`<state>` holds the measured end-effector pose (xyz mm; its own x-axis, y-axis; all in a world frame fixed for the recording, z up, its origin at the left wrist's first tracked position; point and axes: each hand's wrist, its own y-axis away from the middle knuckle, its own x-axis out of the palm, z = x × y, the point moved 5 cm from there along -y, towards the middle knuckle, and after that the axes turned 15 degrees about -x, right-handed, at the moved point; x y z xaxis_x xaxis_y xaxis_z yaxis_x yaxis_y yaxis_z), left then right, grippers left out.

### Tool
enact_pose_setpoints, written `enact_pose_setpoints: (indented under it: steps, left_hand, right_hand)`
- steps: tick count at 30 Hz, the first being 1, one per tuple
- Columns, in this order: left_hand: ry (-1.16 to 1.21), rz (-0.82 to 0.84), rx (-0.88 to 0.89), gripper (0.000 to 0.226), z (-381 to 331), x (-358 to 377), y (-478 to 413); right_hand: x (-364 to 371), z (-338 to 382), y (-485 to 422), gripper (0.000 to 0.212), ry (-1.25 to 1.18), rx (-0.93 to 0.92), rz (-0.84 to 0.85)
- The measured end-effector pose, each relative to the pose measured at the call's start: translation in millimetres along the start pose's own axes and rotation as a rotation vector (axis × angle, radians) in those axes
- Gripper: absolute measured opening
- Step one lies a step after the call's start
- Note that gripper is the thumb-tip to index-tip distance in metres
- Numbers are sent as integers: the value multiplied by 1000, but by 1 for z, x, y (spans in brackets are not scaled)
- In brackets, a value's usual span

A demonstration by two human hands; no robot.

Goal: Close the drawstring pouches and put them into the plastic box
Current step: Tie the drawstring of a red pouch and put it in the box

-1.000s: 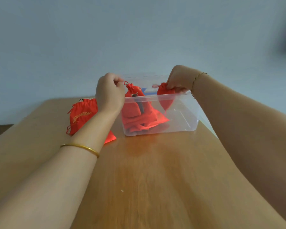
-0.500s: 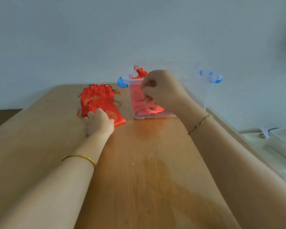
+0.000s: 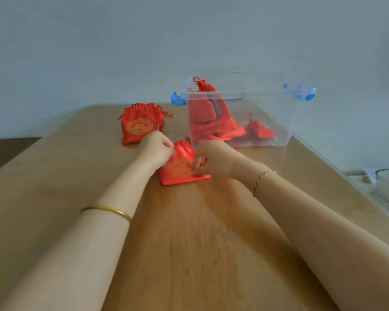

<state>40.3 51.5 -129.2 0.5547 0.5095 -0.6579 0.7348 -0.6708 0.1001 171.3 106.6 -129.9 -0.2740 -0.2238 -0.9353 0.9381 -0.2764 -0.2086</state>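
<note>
Left hand [image 3: 156,149] is pinching the upper left edge of the near pouch [image 3: 179,169], fingers curled tight on the red cloth beside its gathered neck. Right hand [image 3: 213,161] is gripping the same pouch along its right side, fingertips curled down onto the fabric; whether they are catching cord or cloth, cannot tell. The near pouch is lying flat on the wooden table [image 3: 189,254] between both hands, gold pattern facing up, neck pointing away toward the plastic box [image 3: 283,122] and sitting just short of the box's near left corner. The far pouch [image 3: 140,125] is sitting further back on the table, left of the box and apart from it, its mouth loosely gathered and cords trailing to the sides. The box is standing open-topped at the table's back right, a blue latch [image 3: 176,99] showing at its left end. Inside, a tall pouch [image 3: 206,108] is leaning at the left end with its knotted cord poking above the rim, and a small pouch [image 3: 259,129] is lying on the floor further right, with more red cloth piled beneath.
</note>
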Motion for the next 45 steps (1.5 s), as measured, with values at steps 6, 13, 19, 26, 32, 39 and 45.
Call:
enact_pose_setpoints:
  steps: [6,13,19,26,32,39,45]
  left_hand:
    - [-306,-127,65,25,10,13,-5]
    - [-185,-69,301,17,-12,18,14]
    - [64,116,453,14,-19,24,30]
    - [104,90,431,11,-11,17,30]
    - [144,146,351,15,-9,17,31]
    - [193,157,226,27,-1,14,22]
    - [-52,-54,299,9,5,5,19]
  right_hand:
    - [-9,2,20,10,-103,-3,104]
    - [-25,-24,25,13,-163,96,-263]
    - [-21,-39,34,36,-541,296,-300]
    - [-20,-43,42,12,-567,306,-163]
    - [-35,-52,48,17,-575,312,-306]
    - [-35,-59,50,23,-762,406,-477]
    - [-35,-57,52,25,-827,491,-609]
